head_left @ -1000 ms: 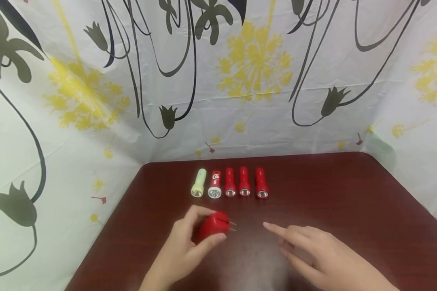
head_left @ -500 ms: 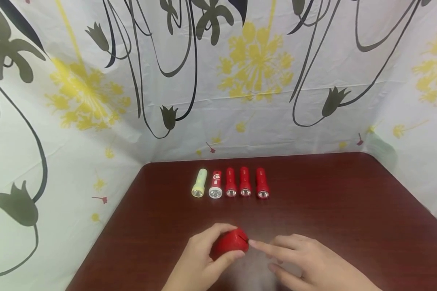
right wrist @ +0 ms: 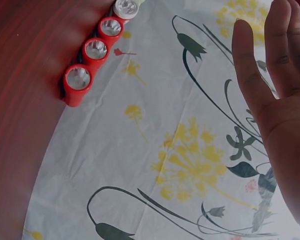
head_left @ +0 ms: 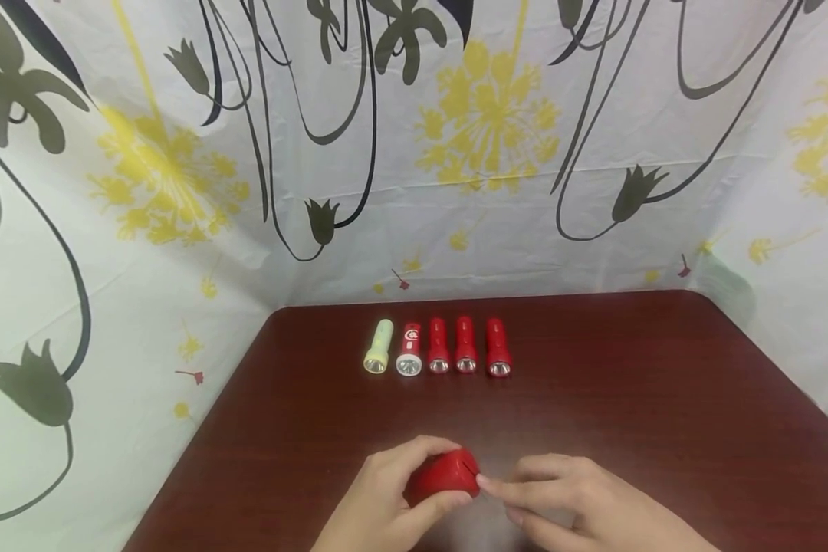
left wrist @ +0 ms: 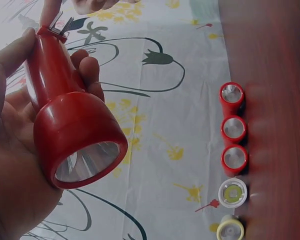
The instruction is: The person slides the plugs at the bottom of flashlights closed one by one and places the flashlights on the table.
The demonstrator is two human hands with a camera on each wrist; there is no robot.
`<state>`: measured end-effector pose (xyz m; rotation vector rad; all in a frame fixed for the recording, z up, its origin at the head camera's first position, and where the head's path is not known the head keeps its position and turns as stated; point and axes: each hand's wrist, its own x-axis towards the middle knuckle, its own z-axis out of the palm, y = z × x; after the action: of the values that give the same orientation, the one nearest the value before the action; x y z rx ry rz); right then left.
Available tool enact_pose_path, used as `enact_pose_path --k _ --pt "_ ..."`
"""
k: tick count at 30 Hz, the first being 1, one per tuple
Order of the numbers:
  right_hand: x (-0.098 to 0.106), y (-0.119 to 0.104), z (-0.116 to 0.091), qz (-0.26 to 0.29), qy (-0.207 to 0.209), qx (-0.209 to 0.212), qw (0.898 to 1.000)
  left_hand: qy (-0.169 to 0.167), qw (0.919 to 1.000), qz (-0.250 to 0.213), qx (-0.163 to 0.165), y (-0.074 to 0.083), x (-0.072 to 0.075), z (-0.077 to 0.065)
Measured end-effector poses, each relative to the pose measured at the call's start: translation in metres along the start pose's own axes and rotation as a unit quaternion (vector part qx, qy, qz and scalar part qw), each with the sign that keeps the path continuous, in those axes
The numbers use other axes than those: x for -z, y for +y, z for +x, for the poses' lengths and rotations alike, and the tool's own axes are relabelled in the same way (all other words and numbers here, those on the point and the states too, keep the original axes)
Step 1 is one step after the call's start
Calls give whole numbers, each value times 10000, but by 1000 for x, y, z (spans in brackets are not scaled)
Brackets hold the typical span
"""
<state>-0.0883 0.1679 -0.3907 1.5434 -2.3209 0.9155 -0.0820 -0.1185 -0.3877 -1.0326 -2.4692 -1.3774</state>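
Note:
My left hand (head_left: 386, 491) grips a red flashlight (head_left: 445, 474) low over the near part of the table. In the left wrist view its wide head with a silver reflector (left wrist: 90, 162) points toward the camera. Two metal plug prongs (left wrist: 67, 24) stand out from its tail end. From the right, my right hand (head_left: 579, 494) reaches in with its index finger extended, the fingertip right at the tail end beside the prongs. Its other fingers are loosely bent and hold nothing. In the right wrist view the right hand (right wrist: 285, 80) shows its palm side, fingers fairly straight.
Farther back on the dark red table (head_left: 628, 368) lies a row of flashlights: a pale yellow-green one (head_left: 378, 346), a red one with a white head (head_left: 409, 349), and three red ones, the rightmost (head_left: 498, 347) slightly apart. A patterned curtain (head_left: 414, 192) surrounds the table's back and sides.
The left hand brought the flashlight right and nearer. The right hand moved toward it, and its index fingertip came to the prongs, which stood out freely a second ago.

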Motion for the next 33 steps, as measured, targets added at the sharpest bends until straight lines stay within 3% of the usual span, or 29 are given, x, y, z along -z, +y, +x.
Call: enact_pose_path --k 5,9,21,24,28,33 --pt "-1 2 -1 673 -163 -120 9975 -102 9998 92 -111 -1 -2 0" --pt "-1 3 -1 1046 -252 -346 9936 -178 9998 40 -9 -2 -3 -1" --pt "-1 9 -3 813 -43 154 9966 -432 9977 -268 447 2 -6 2" --pt "-4 7 -3 887 -176 -204 9957 -426 9967 -492 494 1 -7 2" --pt "-10 4 -1 1418 -472 -675 9865 -386 9944 -861 475 1 -9 3" --pt "-13 5 2 1282 -422 -422 9900 -304 9922 -1032 632 3 -10 3"
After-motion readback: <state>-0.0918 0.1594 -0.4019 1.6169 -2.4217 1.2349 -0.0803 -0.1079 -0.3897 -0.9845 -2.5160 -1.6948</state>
